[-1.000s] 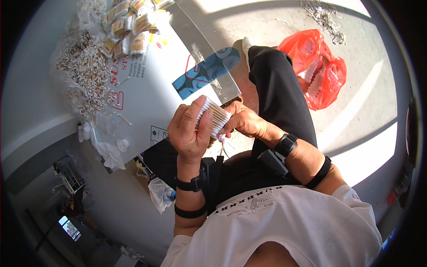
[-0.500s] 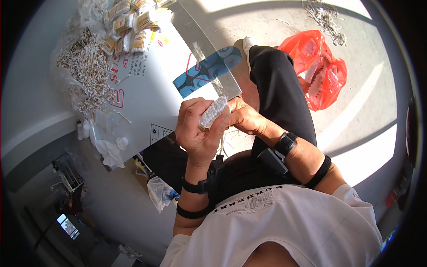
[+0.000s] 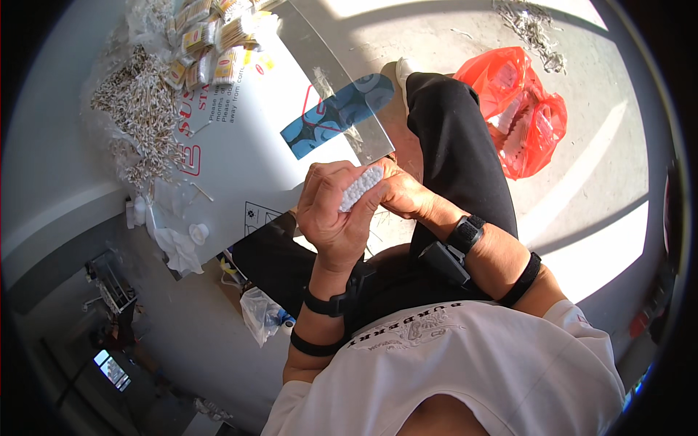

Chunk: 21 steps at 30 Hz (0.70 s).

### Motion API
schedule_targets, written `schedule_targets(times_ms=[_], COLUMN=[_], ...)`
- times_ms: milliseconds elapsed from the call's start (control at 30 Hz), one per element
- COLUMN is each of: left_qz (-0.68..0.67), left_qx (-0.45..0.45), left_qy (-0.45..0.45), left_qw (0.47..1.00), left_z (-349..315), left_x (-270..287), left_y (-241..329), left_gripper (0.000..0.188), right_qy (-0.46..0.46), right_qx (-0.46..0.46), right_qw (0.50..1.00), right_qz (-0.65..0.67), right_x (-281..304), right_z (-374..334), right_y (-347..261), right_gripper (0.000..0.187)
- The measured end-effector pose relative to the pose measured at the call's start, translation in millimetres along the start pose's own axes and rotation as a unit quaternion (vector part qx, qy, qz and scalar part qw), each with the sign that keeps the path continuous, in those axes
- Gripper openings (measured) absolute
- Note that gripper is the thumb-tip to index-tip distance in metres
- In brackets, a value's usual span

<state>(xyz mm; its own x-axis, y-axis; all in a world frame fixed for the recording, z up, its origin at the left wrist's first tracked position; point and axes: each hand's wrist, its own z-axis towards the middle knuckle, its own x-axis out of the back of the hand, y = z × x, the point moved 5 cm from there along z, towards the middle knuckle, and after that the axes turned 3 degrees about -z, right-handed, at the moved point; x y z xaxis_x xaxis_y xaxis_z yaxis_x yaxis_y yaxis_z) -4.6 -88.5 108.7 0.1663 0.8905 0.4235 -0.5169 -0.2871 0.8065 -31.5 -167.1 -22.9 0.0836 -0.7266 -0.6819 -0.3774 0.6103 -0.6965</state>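
A bundle of cotton swabs (image 3: 361, 189) shows its white tips upward between my hands, just off the near edge of the white tabletop (image 3: 251, 163). My left hand (image 3: 331, 214) is closed round it, with the thumb on the near side and the fingers on the far side. My right hand (image 3: 403, 189) presses against the bundle's right side. Its fingertips are partly hidden behind the bundle, but the hand looks closed on it. The sticks below the tips are out of sight.
Loose cotton swabs (image 3: 138, 102) lie heaped on clear plastic at the table's left, beside several packed bundles (image 3: 225, 65). A patterned blue strip (image 3: 338, 116) lies near the right edge. On the floor sit a red plastic bag (image 3: 538, 142) and some scraps (image 3: 534, 33).
Both hands still hold the bundle. My left hand and the bundle have shifted slightly right and down, and the bundle's tips now sit deeper between the hands.
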Motion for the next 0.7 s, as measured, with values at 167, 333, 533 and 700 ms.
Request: schedule_targets(times_ms=[167, 333, 533, 700], left_qz=[-0.006, -0.02, -0.076, -0.07], left_qx=[-0.02, -0.063, -0.006, -0.003], left_qy=[-0.019, -0.039, -0.03, -0.024], left_qw=[1.0, 0.997, 0.997, 0.997], left_z=[0.0, 2.9, 2.3, -2.0], left_x=[-1.3, -3.0, 3.4, 7.3], left_y=[0.6, 2.4, 0.8, -4.0], left_gripper=[0.028, 0.031, 0.034, 0.034], right_qy=[-0.014, -0.025, -0.014, 0.001], right_qx=[0.006, 0.006, -0.001, 0.006], right_qw=[1.0, 0.996, 1.0, 1.0], right_qz=[0.024, 0.083, -0.003, 0.015], right_x=[-1.8, -0.1, -4.1, -0.9], right_z=[-1.6, 0.5, -2.2, -0.2], right_y=[-4.5, -0.4, -13.2, -8.4], right_gripper=[0.009, 0.014, 0.016, 0.019])
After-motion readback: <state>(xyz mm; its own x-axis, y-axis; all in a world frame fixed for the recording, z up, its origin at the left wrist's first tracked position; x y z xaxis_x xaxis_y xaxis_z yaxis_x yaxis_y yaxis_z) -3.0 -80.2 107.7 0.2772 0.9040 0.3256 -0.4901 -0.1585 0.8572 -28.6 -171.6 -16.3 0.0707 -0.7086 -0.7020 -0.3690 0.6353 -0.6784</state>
